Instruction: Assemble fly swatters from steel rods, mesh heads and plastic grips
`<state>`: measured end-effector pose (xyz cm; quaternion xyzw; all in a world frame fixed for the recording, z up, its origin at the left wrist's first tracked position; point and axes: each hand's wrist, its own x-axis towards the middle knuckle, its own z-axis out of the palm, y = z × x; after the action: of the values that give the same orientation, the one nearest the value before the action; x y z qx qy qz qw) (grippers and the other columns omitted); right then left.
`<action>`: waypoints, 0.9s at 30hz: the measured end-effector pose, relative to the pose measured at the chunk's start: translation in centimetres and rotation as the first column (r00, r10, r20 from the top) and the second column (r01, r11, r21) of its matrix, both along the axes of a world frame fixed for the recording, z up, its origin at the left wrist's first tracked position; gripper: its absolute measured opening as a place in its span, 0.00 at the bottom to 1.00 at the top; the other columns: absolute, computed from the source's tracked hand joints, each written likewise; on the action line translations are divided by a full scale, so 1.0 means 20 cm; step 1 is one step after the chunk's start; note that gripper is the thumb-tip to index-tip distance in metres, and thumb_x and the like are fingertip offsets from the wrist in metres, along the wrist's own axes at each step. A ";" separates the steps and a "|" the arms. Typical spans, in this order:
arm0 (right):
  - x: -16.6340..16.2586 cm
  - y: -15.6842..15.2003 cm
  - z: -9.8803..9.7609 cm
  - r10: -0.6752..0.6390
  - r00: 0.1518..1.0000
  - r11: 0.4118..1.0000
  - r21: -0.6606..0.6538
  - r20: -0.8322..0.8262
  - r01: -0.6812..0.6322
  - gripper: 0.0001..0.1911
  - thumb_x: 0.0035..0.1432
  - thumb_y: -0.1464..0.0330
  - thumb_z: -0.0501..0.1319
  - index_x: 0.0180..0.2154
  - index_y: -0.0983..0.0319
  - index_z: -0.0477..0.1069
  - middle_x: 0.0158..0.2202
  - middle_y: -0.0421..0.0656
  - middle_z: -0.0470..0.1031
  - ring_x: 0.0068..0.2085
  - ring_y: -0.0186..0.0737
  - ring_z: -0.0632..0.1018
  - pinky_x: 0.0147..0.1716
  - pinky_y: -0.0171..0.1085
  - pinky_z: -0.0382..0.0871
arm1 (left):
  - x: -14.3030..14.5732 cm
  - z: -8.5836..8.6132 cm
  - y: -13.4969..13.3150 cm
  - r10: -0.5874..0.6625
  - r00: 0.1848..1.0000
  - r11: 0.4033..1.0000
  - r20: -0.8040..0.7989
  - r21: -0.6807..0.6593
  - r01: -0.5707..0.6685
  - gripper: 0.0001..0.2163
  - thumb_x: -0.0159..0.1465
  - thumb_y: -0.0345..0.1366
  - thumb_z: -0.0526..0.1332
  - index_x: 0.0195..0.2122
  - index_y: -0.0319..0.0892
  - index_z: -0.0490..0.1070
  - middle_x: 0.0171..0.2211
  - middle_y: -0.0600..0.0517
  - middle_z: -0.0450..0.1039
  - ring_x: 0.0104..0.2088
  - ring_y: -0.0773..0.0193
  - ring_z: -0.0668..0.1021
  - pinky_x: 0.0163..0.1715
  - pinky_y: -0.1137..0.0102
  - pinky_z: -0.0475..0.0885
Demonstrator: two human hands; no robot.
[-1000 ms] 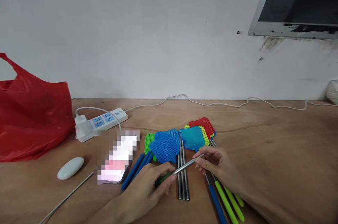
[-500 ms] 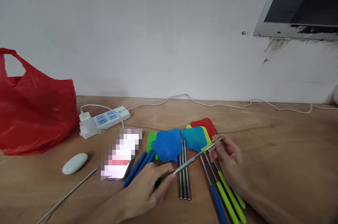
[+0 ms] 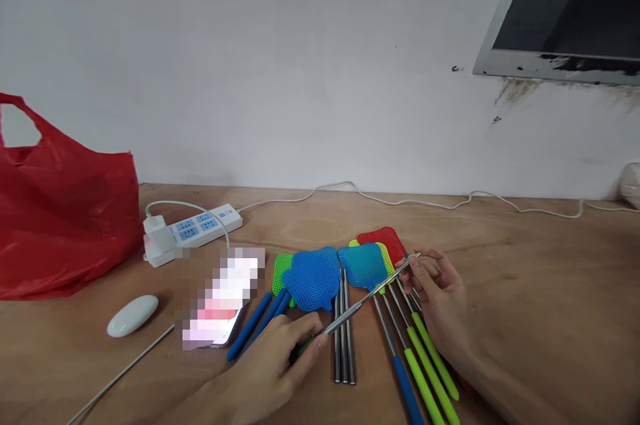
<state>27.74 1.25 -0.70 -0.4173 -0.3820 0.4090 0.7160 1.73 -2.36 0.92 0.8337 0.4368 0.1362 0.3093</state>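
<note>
Lower ctr of frame: your L hand has its fingers clamped round the green grip of a slanted metal rod, w/ your R hand pinching the rod's far tip betw. thumb & fingers, right of ctr. Rod's prob. light, stiff & a bit slippery; thin end may bend, so the thick end's the best hold.

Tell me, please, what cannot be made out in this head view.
All in the head view:
Green handle of the metal rod: mostly hidden by the left hand.
Phone screen: blurred by pixel blocks.
Red bag: cut off by the left edge; its plastic hides any contents.
Dark panel: cut off by top and right edges.
</note>
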 end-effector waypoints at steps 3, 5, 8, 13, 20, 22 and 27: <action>0.00 -0.01 0.00 -0.035 0.997 0.999 -0.019 0.064 0.037 0.18 0.51 0.58 0.72 0.38 0.59 0.69 0.24 0.37 0.78 0.22 0.32 0.73 0.22 0.30 0.68 | 0.00 -0.01 0.00 0.015 1.000 1.000 0.004 0.006 -0.015 0.18 0.73 0.48 0.45 0.33 0.45 0.65 0.27 0.55 0.67 0.31 0.62 0.71 0.32 0.68 0.61; -0.01 -0.02 0.00 -0.046 0.990 0.999 -0.017 0.136 0.049 0.19 0.54 0.56 0.69 0.42 0.59 0.69 0.25 0.38 0.78 0.23 0.34 0.74 0.21 0.31 0.68 | -0.01 -0.02 0.00 0.036 0.999 0.999 0.006 0.018 -0.036 0.18 0.74 0.48 0.46 0.33 0.45 0.65 0.27 0.55 0.67 0.31 0.62 0.71 0.32 0.68 0.61; -0.03 -0.05 0.01 0.003 0.970 1.000 -0.012 0.245 0.000 0.23 0.57 0.56 0.66 0.49 0.58 0.66 0.22 0.37 0.76 0.22 0.34 0.71 0.20 0.30 0.65 | -0.01 -0.02 -0.01 0.067 0.998 0.998 0.014 0.017 -0.067 0.18 0.74 0.48 0.46 0.33 0.45 0.64 0.27 0.56 0.67 0.30 0.62 0.70 0.32 0.68 0.61; -0.07 -0.11 -0.03 0.161 0.919 0.987 -0.079 0.360 -0.142 0.26 0.59 0.59 0.64 0.56 0.58 0.61 0.17 0.30 0.66 0.19 0.34 0.65 0.19 0.31 0.59 | -0.02 -0.02 -0.01 0.071 0.996 0.997 0.046 0.023 -0.072 0.17 0.74 0.46 0.46 0.33 0.44 0.64 0.27 0.56 0.66 0.31 0.62 0.70 0.32 0.69 0.60; -0.09 -0.17 -0.09 0.429 0.700 0.893 -0.156 0.571 -0.421 0.23 0.61 0.66 0.60 0.57 0.60 0.67 0.19 0.29 0.55 0.20 0.31 0.60 0.25 0.33 0.56 | 0.00 -0.02 0.01 0.068 0.996 0.997 0.054 0.032 -0.070 0.18 0.74 0.46 0.47 0.30 0.44 0.64 0.26 0.56 0.67 0.29 0.63 0.71 0.31 0.69 0.60; -0.08 -0.16 -0.09 0.406 0.696 0.902 -0.139 0.593 -0.408 0.24 0.61 0.67 0.60 0.59 0.60 0.67 0.19 0.30 0.53 0.21 0.32 0.59 0.26 0.33 0.57 | 0.01 -0.01 0.00 0.085 0.995 0.996 0.042 0.019 -0.086 0.18 0.73 0.47 0.47 0.31 0.44 0.64 0.27 0.55 0.67 0.30 0.62 0.71 0.31 0.69 0.60; -0.05 -0.17 -0.10 0.339 0.665 0.923 -0.097 0.666 -0.373 0.28 0.58 0.68 0.60 0.61 0.58 0.68 0.21 0.32 0.50 0.23 0.33 0.58 0.27 0.33 0.59 | 0.02 -0.02 -0.01 0.136 0.990 0.990 0.036 -0.042 -0.135 0.19 0.73 0.47 0.47 0.31 0.43 0.67 0.29 0.54 0.69 0.33 0.60 0.72 0.34 0.68 0.63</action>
<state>26.66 -2.08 -2.70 -0.4361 -0.6972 0.3536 0.4456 2.22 -2.54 0.57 0.7929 0.4890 0.1645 0.3242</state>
